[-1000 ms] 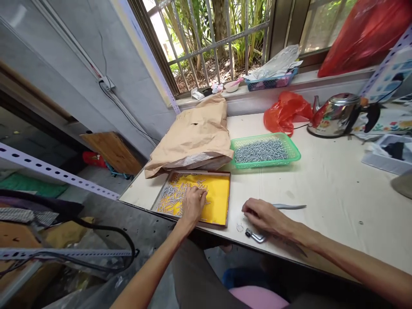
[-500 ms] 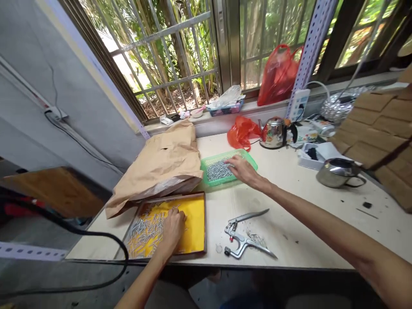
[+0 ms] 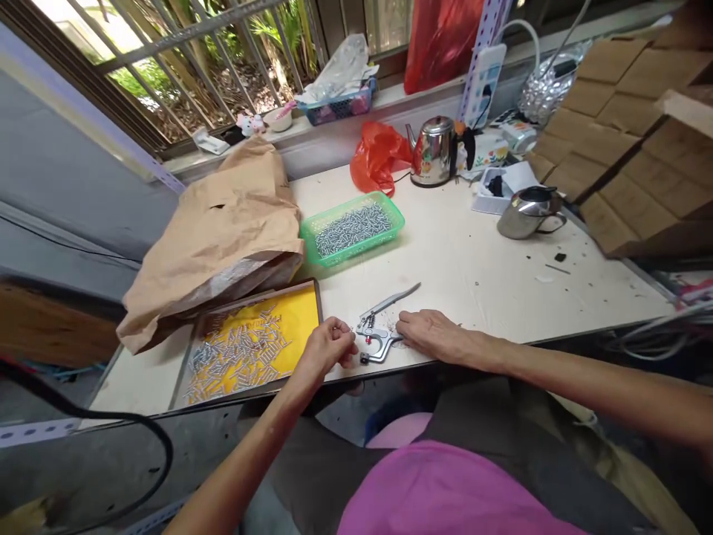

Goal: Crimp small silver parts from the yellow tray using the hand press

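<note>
L hand (image 3: 331,345) now out of yellow tray (image 3: 304,306), thumb & fingers pinched tog. just beside pliers (image 3: 386,343); any pc. held too small to tell. R hand (image 3: 430,333), over green basket (image 3: 356,251) 0.5 s ago, now down at pliers' lower handle. Cam view shifted; pink shirt (image 3: 434,494) now in frame.

Here we go: below the bare left hand (image 3: 328,348) and bare right hand (image 3: 431,336), a plain magenta top (image 3: 434,494), dark grey trousers (image 3: 484,412) either side!
</note>
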Tool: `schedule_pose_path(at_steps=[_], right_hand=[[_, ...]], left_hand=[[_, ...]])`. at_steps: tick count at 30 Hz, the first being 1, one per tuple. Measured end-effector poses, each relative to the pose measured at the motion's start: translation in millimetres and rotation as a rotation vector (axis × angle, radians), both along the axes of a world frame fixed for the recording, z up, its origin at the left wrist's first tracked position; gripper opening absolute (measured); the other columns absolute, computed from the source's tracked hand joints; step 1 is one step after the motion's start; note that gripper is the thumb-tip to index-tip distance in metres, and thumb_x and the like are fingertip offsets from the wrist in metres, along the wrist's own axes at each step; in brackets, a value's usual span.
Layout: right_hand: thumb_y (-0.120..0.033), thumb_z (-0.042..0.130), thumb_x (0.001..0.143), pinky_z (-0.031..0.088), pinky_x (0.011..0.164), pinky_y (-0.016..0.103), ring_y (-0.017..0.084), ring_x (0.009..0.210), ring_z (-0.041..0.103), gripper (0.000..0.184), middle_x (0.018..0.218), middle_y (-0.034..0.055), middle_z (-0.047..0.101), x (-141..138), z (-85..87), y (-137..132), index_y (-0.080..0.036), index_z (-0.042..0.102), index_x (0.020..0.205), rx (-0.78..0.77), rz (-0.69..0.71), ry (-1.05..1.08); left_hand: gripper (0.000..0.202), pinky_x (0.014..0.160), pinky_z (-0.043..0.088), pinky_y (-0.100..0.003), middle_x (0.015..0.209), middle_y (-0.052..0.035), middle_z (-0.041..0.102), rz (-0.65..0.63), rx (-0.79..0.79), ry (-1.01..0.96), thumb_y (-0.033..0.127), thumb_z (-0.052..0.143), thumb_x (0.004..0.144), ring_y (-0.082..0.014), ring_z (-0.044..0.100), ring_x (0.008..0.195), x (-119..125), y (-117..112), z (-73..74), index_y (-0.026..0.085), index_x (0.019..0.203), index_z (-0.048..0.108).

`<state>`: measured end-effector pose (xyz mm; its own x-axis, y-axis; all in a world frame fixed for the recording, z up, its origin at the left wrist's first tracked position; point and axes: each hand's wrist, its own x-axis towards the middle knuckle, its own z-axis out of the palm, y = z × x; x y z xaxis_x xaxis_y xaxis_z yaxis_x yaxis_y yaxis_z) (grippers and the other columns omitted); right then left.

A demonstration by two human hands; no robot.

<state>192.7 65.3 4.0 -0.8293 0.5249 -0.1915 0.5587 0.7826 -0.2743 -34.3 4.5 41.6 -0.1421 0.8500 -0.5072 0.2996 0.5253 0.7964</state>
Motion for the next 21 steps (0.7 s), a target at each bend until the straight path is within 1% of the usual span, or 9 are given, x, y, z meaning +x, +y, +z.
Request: schedule_pose_path(at_steps=[3, 5, 7, 10, 11, 13, 15, 17, 21], right_hand=[[-0.015, 0.039, 0.095, 0.031, 0.068, 0.03, 0.017, 0.08, 0.053, 0.018, 0.096, 0.0068, 0.057, 8.2, 4.0, 10.9, -0.018, 0.057, 0.093, 0.066, -0.018, -0.021], [-0.013, 0.04, 0.094, 0.03, 0.069, 0.031, 0.017, 0.081, 0.053, 0.019, 0.096, 0.0066, 0.058, 16.3, 8.2, 15.9, -0.018, 0.058, 0.094, 0.094, -0.035, -0.045], [-0.013, 0.041, 0.094, 0.029, 0.069, 0.031, 0.017, 0.082, 0.052, 0.018, 0.098, 0.0065, 0.058, 23.3, 10.9, 18.1, -0.018, 0.058, 0.096, 0.103, -0.052, -0.053], [-0.013, 0.041, 0.094, 0.028, 0.067, 0.031, 0.017, 0.083, 0.052, 0.018, 0.1, 0.0065, 0.057, 27.9, 10.6, 17.6, -0.019, 0.058, 0.097, 0.106, -0.08, -0.05], [-0.012, 0.041, 0.094, 0.028, 0.067, 0.031, 0.018, 0.083, 0.051, 0.019, 0.101, 0.0066, 0.057, 28.1, 9.8, 16.9, -0.019, 0.058, 0.098, 0.109, -0.087, -0.048], [-0.011, 0.04, 0.093, 0.027, 0.067, 0.03, 0.018, 0.084, 0.051, 0.02, 0.101, 0.0068, 0.057, 27.5, 7.9, 15.3, -0.019, 0.058, 0.098, 0.112, -0.099, -0.039], [-0.01, 0.04, 0.093, 0.027, 0.066, 0.03, 0.018, 0.085, 0.05, 0.02, 0.102, 0.0072, 0.056, 26.7, 6.6, 13.3, -0.018, 0.058, 0.097, 0.11, -0.111, -0.026], [-0.01, 0.041, 0.093, 0.026, 0.065, 0.03, 0.018, 0.085, 0.05, 0.019, 0.103, 0.0078, 0.056, 26.3, 6.3, 11.3, -0.018, 0.058, 0.097, 0.11, -0.13, -0.022], [-0.01, 0.042, 0.093, 0.026, 0.064, 0.03, 0.018, 0.084, 0.049, 0.018, 0.103, 0.0083, 0.056, 26.2, 7.4, 8.7, -0.017, 0.057, 0.096, 0.123, -0.145, -0.026]], left_hand=[[0.017, 0.043, 0.04, -0.021, 0.058, -0.0009, 0.063, -0.006, -0.068, -0.124, 0.027, 0.058, 0.074, -0.0108, 0.052, 0.043, 19.2, 0.2, -6.9, 0.02, 0.078, 0.042], [0.015, 0.045, 0.041, -0.022, 0.06, -0.0004, 0.063, -0.057, -0.052, -0.075, 0.03, 0.055, 0.078, -0.0112, 0.052, 0.045, 25.0, -2.3, -12.8, 0.02, 0.079, 0.044], [0.012, 0.05, 0.042, -0.023, 0.062, -0.0001, 0.061, -0.158, 0.029, 0.148, 0.031, 0.052, 0.082, -0.0123, 0.054, 0.051, 27.5, -6.8, -19.3, 0.019, 0.079, 0.049], [0.013, 0.065, 0.043, -0.028, 0.073, -0.0037, 0.061, -0.385, 0.231, 0.635, 0.024, 0.05, 0.086, -0.0171, 0.058, 0.071, 28.5, -14.3, -26.8, 0.018, 0.076, 0.056], [0.015, 0.07, 0.043, -0.029, 0.078, -0.0056, 0.062, -0.46, 0.274, 0.771, 0.021, 0.048, 0.087, -0.0191, 0.058, 0.079, 28.7, -16.3, -28.1, 0.017, 0.076, 0.057], [0.02, 0.074, 0.043, -0.031, 0.086, -0.009, 0.062, -0.578, 0.28, 0.958, 0.017, 0.044, 0.09, -0.022, 0.058, 0.087, 29.4, -19.0, -28.4, 0.016, 0.078, 0.06], [0.024, 0.074, 0.042, -0.032, 0.089, -0.0105, 0.062, -0.639, 0.228, 1.056, 0.016, 0.041, 0.092, -0.0231, 0.057, 0.09, 30.1, -20.0, -26.6, 0.014, 0.081, 0.062], [0.024, 0.074, 0.042, -0.031, 0.091, -0.0107, 0.061, -0.662, 0.2, 1.092, 0.018, 0.041, 0.093, -0.0234, 0.056, 0.092, 30.4, -20.4, -24.8, 0.014, 0.086, 0.064], [0.023, 0.073, 0.042, -0.031, 0.093, -0.0101, 0.06, -0.687, 0.244, 1.09, 0.021, 0.042, 0.094, -0.0233, 0.056, 0.093, 27.9, -22.3, -26.7, 0.016, 0.093, 0.065]])
